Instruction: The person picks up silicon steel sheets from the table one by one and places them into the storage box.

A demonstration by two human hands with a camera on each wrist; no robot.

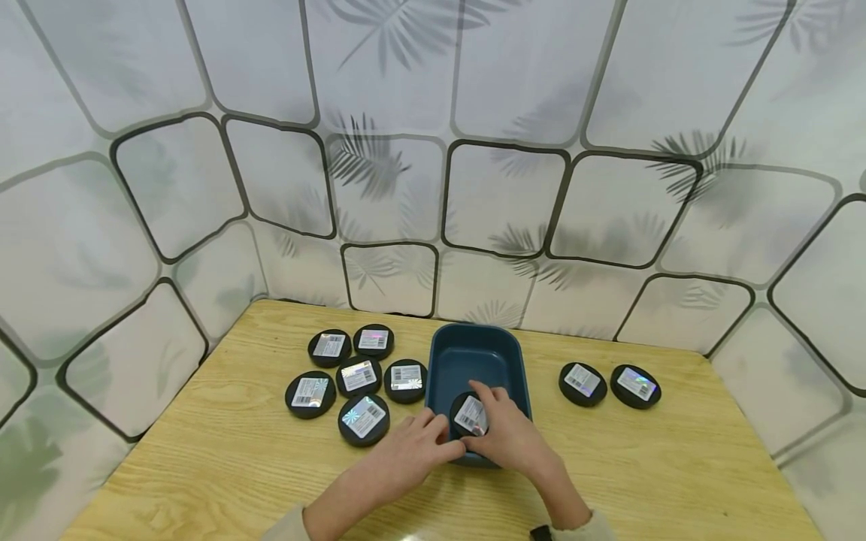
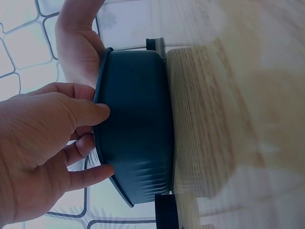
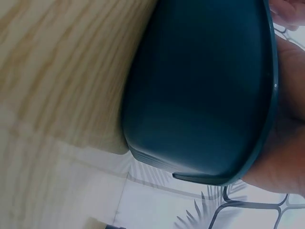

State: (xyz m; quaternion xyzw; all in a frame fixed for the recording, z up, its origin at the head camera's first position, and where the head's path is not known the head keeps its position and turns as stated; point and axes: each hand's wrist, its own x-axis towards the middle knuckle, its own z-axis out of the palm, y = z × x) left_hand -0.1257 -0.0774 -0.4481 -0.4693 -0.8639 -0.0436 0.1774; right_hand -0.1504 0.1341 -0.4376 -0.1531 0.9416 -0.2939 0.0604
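Note:
A dark blue rectangular bin (image 1: 509, 353) stands on the wooden table. My right hand (image 1: 510, 436) reaches into its near end, thumb and fingers around a round black disc (image 1: 470, 417) with a white barcode label. At the bin's near left corner is my left hand (image 1: 414, 451). In the left wrist view, that hand (image 2: 38, 138) pinches the rim, thumb against the outer wall and some fingers behind it. The bin's wall hides the disc in the right wrist view, where only part of the right hand (image 3: 281, 157) shows past the rim.
Several similar labelled black discs lie left of the bin, the nearest being one disc (image 1: 364, 420) and another (image 1: 406, 381) close to its wall. Two more, a disc (image 1: 582, 384) and its neighbour (image 1: 635, 386), lie to the right. Patterned curtain (image 1: 392, 278) borders the table (image 1: 649, 466).

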